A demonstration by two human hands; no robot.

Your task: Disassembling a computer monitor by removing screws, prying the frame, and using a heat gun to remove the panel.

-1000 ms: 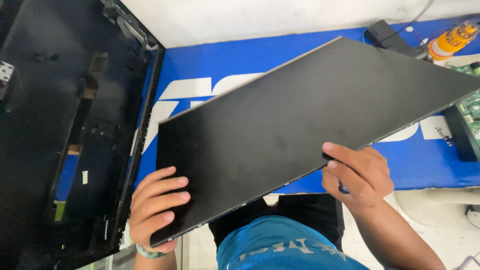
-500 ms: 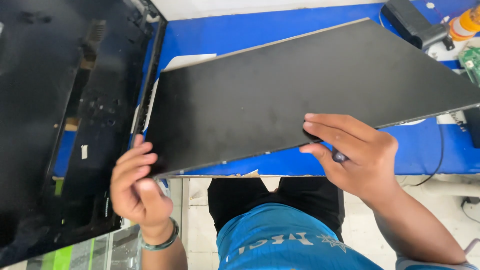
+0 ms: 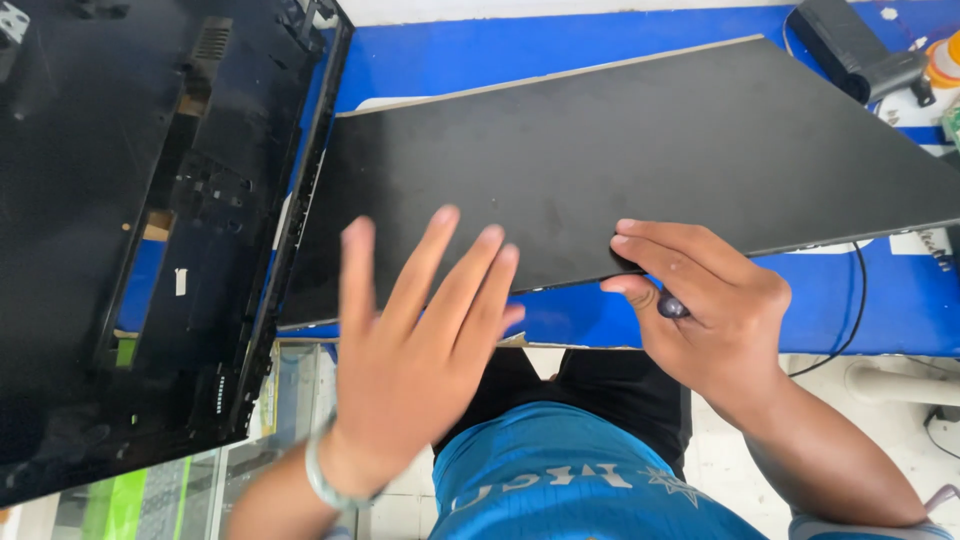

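A large flat black panel (image 3: pixel 640 160) lies across the blue table (image 3: pixel 520 60), its near edge hanging over the table's front. My right hand (image 3: pixel 700 300) pinches that near edge, fingers on top, with a small dark object tucked in the palm. My left hand (image 3: pixel 420 330) hovers above the panel's near left part, fingers spread and blurred, holding nothing. A bracelet circles the left wrist.
A big black plastic back cover (image 3: pixel 130 230) with slots and ribs fills the left side, overlapping the table. A black power brick (image 3: pixel 850 45) and an orange-white object (image 3: pixel 945 60) sit at the far right. A black cable (image 3: pixel 850 320) hangs down. Glass cabinet below left.
The panel has come down flatter onto the table. My left hand has let go of its left corner and swung up over its surface, fingers spread. The right hand keeps its grip.
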